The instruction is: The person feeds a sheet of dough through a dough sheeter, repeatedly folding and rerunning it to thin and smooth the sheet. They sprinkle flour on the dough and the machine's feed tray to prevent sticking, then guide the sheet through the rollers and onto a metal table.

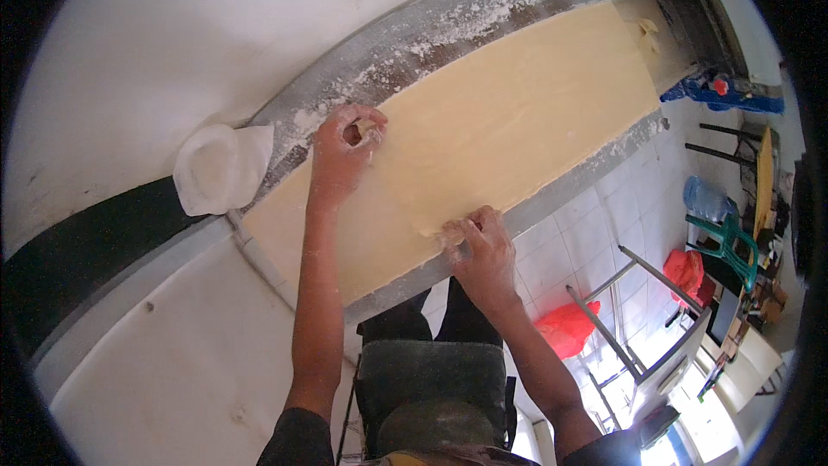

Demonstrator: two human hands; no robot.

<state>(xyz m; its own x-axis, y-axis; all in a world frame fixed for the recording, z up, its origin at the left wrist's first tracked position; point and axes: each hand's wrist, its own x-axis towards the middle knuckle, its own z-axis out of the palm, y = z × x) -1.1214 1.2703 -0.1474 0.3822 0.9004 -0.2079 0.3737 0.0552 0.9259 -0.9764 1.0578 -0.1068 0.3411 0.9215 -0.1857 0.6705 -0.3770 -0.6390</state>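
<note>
A long, pale yellow dough sheet [526,112] lies across a floured grey work table [565,181], running from the left end to a machine at the far right. Near the sheet's far edge, my left hand [342,155] is closed, its curled fingers pinching dough. My right hand [483,255] is closed at the near edge, with thumb and fingers gripping the dough there. Between my hands a faint edge suggests one layer over another. Flour coats the fingers of both hands.
Loose white flour [448,26] is scattered along the table's far side. A white flour-dusted container [220,168] stands at the left by the wall. At the far right is a blue-framed machine [724,95] with red knobs. An upturned metal-legged table [673,371], a green stool [733,246] and red bags [569,328] occupy the tiled floor.
</note>
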